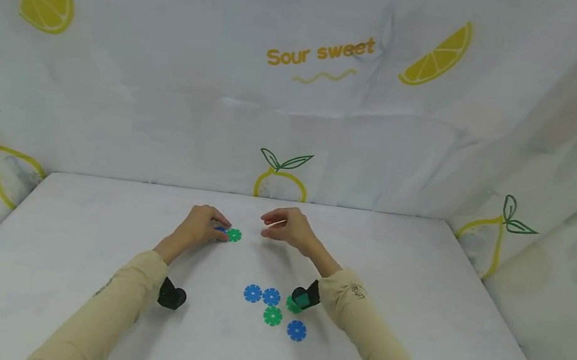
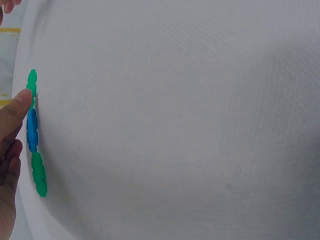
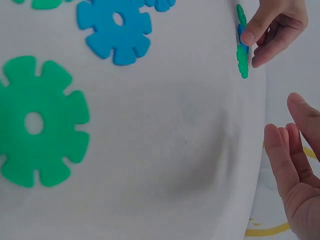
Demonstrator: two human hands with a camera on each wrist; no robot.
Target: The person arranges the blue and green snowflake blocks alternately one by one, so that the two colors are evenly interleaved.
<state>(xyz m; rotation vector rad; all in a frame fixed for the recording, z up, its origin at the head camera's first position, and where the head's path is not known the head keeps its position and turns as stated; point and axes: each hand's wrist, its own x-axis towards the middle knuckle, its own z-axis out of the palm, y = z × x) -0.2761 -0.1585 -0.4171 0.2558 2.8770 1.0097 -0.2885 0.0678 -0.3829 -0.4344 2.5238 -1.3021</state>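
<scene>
Notched plastic discs joined in a row, green, blue and green (image 3: 242, 62), are at the far part of the table. My left hand (image 1: 199, 223) pinches this row, fingers on one side and thumb on the other. From the head view, one green disc (image 1: 234, 235) and part of the blue disc (image 1: 220, 230) show; the hand covers the rest. In the left wrist view a fingertip lies against a green disc (image 2: 32, 79). To the right of the row, my right hand (image 1: 289, 228) hovers with thumb and fingers apart, holding nothing.
Loose blue discs (image 1: 253, 293) and green discs (image 1: 273, 315) lie nearer me on the white table (image 1: 213, 358), some below the right forearm. A black wrist camera (image 1: 172, 295) sits under the left sleeve, another (image 1: 306, 296) by the right. A lemon-print curtain (image 1: 189, 125) hangs behind.
</scene>
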